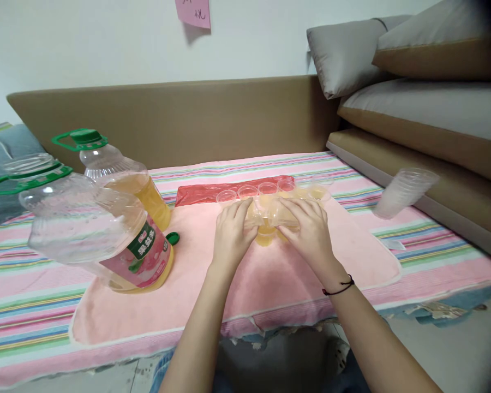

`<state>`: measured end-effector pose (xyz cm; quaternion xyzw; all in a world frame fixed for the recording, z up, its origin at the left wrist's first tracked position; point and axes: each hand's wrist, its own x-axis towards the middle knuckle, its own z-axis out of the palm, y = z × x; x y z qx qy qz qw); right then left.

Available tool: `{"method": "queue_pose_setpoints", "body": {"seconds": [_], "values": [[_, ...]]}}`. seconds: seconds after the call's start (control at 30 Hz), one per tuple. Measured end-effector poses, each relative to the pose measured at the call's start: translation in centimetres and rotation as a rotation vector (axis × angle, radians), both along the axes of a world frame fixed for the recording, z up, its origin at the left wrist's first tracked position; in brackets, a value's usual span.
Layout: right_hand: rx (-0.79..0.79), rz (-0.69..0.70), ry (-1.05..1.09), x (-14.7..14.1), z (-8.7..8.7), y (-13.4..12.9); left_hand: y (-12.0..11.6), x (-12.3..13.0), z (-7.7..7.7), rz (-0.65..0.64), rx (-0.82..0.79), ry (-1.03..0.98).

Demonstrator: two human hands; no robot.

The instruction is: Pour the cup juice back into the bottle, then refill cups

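"Bare forearms come in closest to me, the left forearm (200,327) and the right forearm (378,341) slanting toward each other, dark cord bracelet (338,292) on the right wrist. I'm on the feed from far off, so ask away!"

"What have the hands got?"

"Left hand (235,229): fingers bent, thumb opposed, pinching a thin cup (252,214). Right hand (309,226) mirrors it, gripping a matching cup (276,212). Clear plastic overlaps clear plastic, so I can't tell how far either one tips."

"And below?"

"Key spot, this: a near cup (265,238) of yellow drink, its long axis looking upright, sits right under the gap between the hands. Neither hand is clearly nearer. Touching the held pair, or just under them? I can't tell from here."

"Beyond the fingertips?"

"Row of round-rimmed cups (268,189) running left to right, glossy, crinkled red plastic (196,195) at its back."

"Flanks?"

"Left: two bulging, clear jugs. Front jug (85,218) wears a pink label, its mouth apparently uncapped; a small green cap (173,238) lies just beside it. Rear jug (141,196) has a green top. Right, well apart: a cloudy cup stack (405,191), leaning. Soft pink mat (147,311) underneath, over striped cloth (20,311)."
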<state>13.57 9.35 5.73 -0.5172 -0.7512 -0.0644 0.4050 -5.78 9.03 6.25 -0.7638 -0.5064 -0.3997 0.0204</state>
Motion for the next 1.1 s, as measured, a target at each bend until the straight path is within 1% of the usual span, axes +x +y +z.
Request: {"method": "queue_pose_setpoints", "body": {"seconds": [0.1, 0.3, 0.47, 0.63, 0.77, 0.87, 0.97, 1.1], "values": [[0.008, -0.029, -0.001, 0.1, -0.1, 0.0, 0.1, -0.1, -0.1, 0.019, -0.013, -0.036], [0.028, -0.016, 0.007, 0.1, -0.2, 0.1, 0.1, -0.2, -0.3, 0.017, -0.008, -0.05], [0.035, -0.035, 0.007, 0.1, -0.2, 0.0, 0.1, -0.1, -0.3, 0.015, -0.003, -0.075], [0.031, -0.032, 0.079, 0.3, 0.0, 0.2, 0.2, -0.1, -0.3, 0.012, -0.027, -0.127], [0.037, -0.011, 0.172, 1.2, 0.2, 0.6, 0.1, -0.1, -0.1, 0.0, -0.056, -0.191], [0.051, -0.02, 0.203, 2.4, 0.3, 0.9, 0.0, 0.0, 0.1, -0.003, -0.071, -0.244], [0.08, -0.05, 0.176, 3.6, 0.3, 1.1, -0.2, 0.1, 0.3, -0.004, -0.076, -0.29], [0.096, -0.097, 0.078, 4.5, 0.4, 1.2, -0.3, 0.1, 0.6, 0.02, -0.083, -0.318]]}}
